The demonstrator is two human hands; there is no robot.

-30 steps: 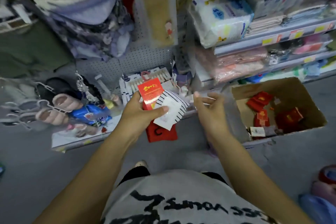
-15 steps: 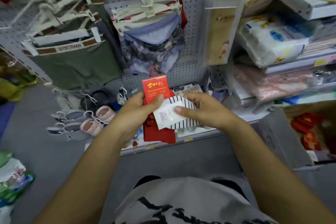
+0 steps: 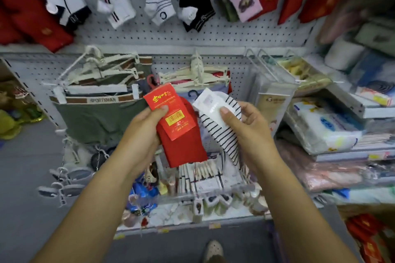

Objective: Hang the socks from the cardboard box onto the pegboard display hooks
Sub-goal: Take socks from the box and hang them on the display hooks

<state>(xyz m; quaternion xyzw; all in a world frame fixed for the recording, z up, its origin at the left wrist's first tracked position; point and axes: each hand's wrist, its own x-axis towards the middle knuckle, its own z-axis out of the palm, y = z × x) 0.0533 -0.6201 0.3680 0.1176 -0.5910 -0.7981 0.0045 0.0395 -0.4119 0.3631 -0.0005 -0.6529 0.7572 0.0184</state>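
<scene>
The right hand (image 3: pixel 254 134) has taken the striped sock (image 3: pixel 222 141) away from the red sock (image 3: pixel 183 147), which the left hand (image 3: pixel 139 136) now grips alone. Both are raised toward the pegboard (image 3: pixel 235 34).

"SPORTSMAN" runs along the waistband (image 3: pixel 102 99) of the green briefs just left of the left hand (image 3: pixel 141 134). The red card (image 3: pixel 164 100) that hand pinches bears gold characters and a yellow barcode label (image 3: pixel 175 116), too blurred to read. The white label (image 3: pixel 208 104) under the right hand's (image 3: pixel 245 132) thumb is also too blurred to read.
</scene>
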